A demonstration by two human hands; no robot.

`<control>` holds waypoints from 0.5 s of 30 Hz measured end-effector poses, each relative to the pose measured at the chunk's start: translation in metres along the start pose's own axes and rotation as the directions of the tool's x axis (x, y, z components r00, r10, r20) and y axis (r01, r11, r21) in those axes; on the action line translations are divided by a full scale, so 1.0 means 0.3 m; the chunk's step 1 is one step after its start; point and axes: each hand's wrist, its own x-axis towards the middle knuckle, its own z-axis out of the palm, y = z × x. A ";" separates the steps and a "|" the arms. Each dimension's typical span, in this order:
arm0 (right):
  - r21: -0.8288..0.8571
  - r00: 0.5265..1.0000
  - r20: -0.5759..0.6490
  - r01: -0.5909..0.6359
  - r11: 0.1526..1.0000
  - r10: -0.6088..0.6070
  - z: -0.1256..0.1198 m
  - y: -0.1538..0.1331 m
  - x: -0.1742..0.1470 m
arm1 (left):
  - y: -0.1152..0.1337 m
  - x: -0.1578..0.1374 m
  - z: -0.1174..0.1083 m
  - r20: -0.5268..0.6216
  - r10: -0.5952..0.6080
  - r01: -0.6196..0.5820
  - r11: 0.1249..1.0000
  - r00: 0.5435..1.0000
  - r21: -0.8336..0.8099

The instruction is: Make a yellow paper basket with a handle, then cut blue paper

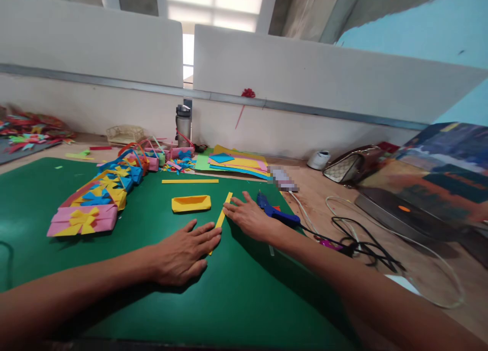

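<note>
On the green mat (152, 310), a narrow yellow paper strip (220, 220) lies at a slant between my hands. My left hand (183, 252) rests flat with its fingers stretched out, the fingertips over the strip's lower part. Fingers spread, my right hand (247, 216) touches the strip's upper part from the right side. Just beyond sits a folded yellow paper box (191, 203), open at the top. Farther back, a second yellow paper strip (189, 181) lies straight across the mat.
A blue glue gun (278, 213) with a black cable lies right of my right hand. Finished paper baskets (86, 220) stand in a row at left. Coloured paper sheets (240, 163), a phone (282, 179) and a bottle (183, 127) are at the back. A dark case (404, 214) sits at right.
</note>
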 end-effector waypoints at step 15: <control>0.006 1.000 -0.008 -0.006 1.000 0.006 0.000 0.000 0.007 | 0.124 -0.127 -0.049 -0.074 0.041 -0.044 0.998 0.996 -0.037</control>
